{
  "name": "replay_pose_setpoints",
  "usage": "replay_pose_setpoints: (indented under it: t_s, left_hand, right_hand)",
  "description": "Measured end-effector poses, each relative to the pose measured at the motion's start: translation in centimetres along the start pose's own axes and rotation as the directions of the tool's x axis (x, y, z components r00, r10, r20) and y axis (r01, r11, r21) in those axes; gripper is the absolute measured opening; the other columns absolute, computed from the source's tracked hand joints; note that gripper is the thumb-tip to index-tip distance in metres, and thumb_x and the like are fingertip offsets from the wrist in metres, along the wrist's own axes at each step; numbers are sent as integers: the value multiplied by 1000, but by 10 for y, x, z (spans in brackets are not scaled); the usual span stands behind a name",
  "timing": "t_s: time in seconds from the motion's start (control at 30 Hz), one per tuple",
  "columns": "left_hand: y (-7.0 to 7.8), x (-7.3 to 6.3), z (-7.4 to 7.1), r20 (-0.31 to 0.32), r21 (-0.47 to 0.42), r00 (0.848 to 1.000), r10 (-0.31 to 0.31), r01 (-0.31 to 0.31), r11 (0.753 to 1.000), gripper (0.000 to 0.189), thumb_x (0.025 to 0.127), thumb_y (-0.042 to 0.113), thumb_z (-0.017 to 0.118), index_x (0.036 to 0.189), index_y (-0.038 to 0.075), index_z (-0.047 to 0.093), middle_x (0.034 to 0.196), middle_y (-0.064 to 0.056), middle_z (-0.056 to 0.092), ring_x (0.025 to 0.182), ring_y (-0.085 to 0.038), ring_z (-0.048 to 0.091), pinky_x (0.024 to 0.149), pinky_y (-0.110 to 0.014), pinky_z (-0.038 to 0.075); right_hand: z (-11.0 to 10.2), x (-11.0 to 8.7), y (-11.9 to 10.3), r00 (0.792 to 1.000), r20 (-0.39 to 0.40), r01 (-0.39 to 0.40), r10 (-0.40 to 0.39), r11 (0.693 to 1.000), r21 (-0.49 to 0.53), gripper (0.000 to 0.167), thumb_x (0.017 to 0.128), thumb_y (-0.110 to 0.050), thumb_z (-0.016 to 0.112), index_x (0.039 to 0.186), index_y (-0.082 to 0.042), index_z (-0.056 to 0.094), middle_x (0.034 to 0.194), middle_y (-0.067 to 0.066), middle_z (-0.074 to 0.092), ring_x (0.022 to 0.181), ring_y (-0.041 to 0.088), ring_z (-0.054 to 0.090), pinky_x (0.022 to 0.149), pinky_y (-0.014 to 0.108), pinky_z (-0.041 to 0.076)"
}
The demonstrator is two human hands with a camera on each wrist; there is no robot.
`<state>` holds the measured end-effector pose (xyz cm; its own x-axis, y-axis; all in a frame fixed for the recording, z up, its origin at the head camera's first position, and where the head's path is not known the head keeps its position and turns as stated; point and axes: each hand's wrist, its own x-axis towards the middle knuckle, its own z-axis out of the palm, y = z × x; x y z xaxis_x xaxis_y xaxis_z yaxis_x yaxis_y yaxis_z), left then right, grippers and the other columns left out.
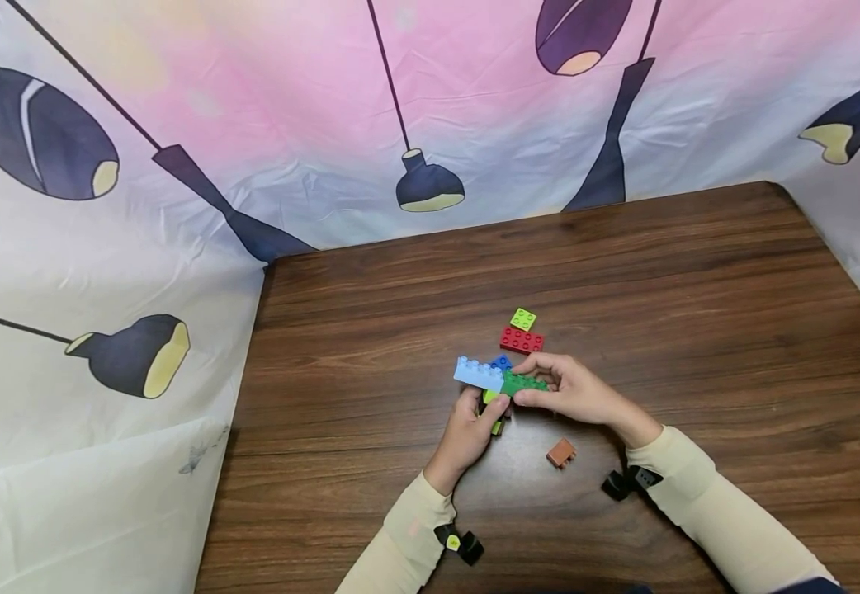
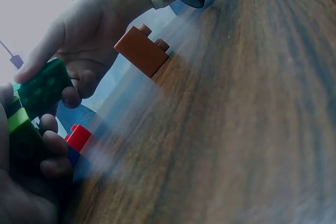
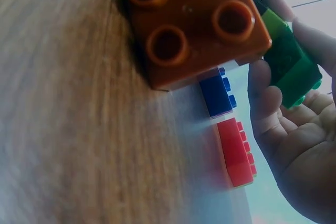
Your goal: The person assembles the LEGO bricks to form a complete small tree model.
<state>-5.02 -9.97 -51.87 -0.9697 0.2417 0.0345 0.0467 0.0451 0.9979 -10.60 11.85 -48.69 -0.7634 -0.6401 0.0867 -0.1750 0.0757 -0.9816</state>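
My left hand (image 1: 465,437) grips a small stack of toy building bricks from below, with a lime brick (image 1: 489,397) showing above the thumb. A long light blue brick (image 1: 479,375) lies across the top of this stack, studs up. Between thumb and fingers, my right hand (image 1: 574,389) pinches a dark green brick (image 1: 523,383), end to end with the light blue one. In the right wrist view the green brick (image 3: 296,72) sits against the lime part. The stack's lower bricks are mostly hidden by the left fingers.
Behind the hands on the wooden table (image 1: 370,330) lie a blue brick (image 1: 502,362), a red brick (image 1: 522,341) and a small lime brick (image 1: 522,318). An orange-brown brick (image 1: 561,453) rests on its side nearer the person. A printed cloth (image 1: 311,165) hangs along the table's back edge.
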Motion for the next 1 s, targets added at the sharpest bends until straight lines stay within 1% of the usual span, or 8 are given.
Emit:
replay_pose_setpoints:
  t_s: [0.1,0.23,0.3,0.43,0.6,0.77,0.9,1.0]
  left_hand:
    - [0,0,0,3,-4,1000,-3,3,1000,31,108,15,58,132,-5,57,98,-24,65,89,-14,60,82,-23,49]
    - [-2,0,0,-2,1,1000,-3,3,1000,36,109,17,59,137,-4,56,104,-14,66,96,-12,61,89,-24,50]
    - [-2,1,0,-1,4,1000,-3,3,1000,35,109,18,60,136,-4,57,104,-13,66,97,-11,61,90,-24,50]
    - [-2,1,0,8,4,1000,-3,2,1000,32,109,18,59,131,-4,58,99,-20,66,91,-12,60,85,-24,49]
    - [-2,1,0,3,14,1000,-5,5,1000,36,109,21,60,136,-3,57,108,-18,66,99,-12,60,91,-23,49]
    - [-3,0,0,10,13,1000,-10,9,1000,33,109,22,60,129,-4,59,97,-25,66,88,-14,60,82,-23,49]
    - [-2,0,-1,3,22,1000,-21,21,1000,49,107,33,64,141,-1,56,121,-18,68,109,-15,62,96,-25,49]
    - [-2,0,-2,1,30,1000,-25,25,999,60,105,41,67,148,1,53,140,-13,62,125,-16,57,105,-27,46]
  right_hand:
    - [0,0,1,1000,3,-5,5,1000,-4,25,99,-6,74,122,0,69,99,7,75,84,11,69,69,28,57]
    - [-1,0,3,1000,4,2,-2,1000,-17,27,97,-6,76,123,-2,69,107,7,75,84,11,67,66,27,54]
    - [-1,0,3,1000,7,0,0,1000,-8,27,97,-6,76,122,-1,69,108,8,75,85,12,68,67,27,54]
    - [-2,0,5,1000,13,-7,7,1000,5,25,99,-6,74,122,0,68,103,9,75,88,14,71,71,30,58]
    - [-3,0,6,1000,7,-2,2,1000,-11,26,97,-7,77,122,-2,69,109,8,75,90,14,70,70,29,57]
    - [-2,0,5,1000,8,-15,15,1000,2,24,100,-6,72,122,1,69,94,10,74,80,16,69,67,31,59]
    - [-2,0,3,1000,7,-12,12,1000,-24,24,99,-7,74,122,-1,69,99,9,75,80,14,67,64,29,55]
    - [-2,0,2,1000,2,-7,7,999,-48,26,97,-7,76,122,-4,70,108,7,75,84,13,66,65,27,51]
